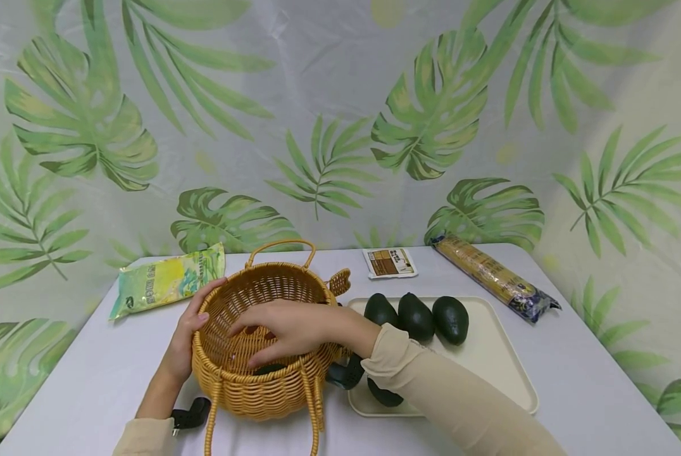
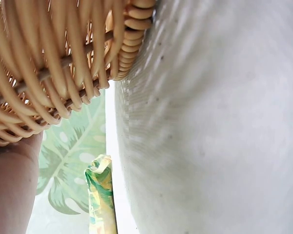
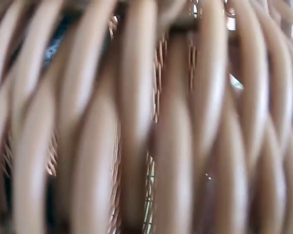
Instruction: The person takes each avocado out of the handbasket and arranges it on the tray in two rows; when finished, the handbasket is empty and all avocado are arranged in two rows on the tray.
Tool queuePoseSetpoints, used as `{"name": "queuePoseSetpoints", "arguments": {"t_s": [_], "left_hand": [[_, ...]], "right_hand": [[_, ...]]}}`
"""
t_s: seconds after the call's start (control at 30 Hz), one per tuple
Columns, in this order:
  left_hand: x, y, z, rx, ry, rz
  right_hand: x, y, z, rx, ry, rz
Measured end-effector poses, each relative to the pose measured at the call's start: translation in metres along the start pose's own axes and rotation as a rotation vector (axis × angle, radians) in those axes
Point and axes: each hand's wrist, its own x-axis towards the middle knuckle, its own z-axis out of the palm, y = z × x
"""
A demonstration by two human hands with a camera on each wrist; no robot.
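Right hand (image 1: 289, 326) dips into wicker basket (image 1: 261, 398), fingers loosely spread, released
Left hand (image 1: 185, 339) grips the rim; basket stands beside the tray (image 1: 494, 342); dark object (image 1: 269, 368) inside mostly hidden

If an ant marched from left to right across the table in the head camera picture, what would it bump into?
Green-and-yellow packet → woven basket → small brown-and-white packet → long golden packet.
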Motion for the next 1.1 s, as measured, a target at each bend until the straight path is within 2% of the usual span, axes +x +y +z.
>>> {"name": "queuePoseSetpoints", "arguments": {"t_s": [0.4, 0.73, 0.87, 1.0, 1.1], "left_hand": [[0.001, 0.000, 0.001, 0.002, -0.001, 0.002], [-0.001, 0.000, 0.001, 0.014, 0.006, 0.001], [-0.002, 0.001, 0.000, 0.035, 0.014, -0.001], [-0.001, 0.000, 0.000, 0.041, 0.010, 0.008], [0.000, 0.000, 0.001, 0.042, 0.013, 0.012]], "right_hand": [[0.010, 0.010, 0.002, 0.156, -0.078, 0.071], [0.011, 0.011, 0.000, 0.050, 0.022, 0.232], [0.011, 0.011, 0.001, 0.020, 0.072, 0.339], [0.010, 0.010, 0.003, 0.018, 0.078, 0.434], [0.010, 0.009, 0.002, 0.023, 0.064, 0.458]]}}
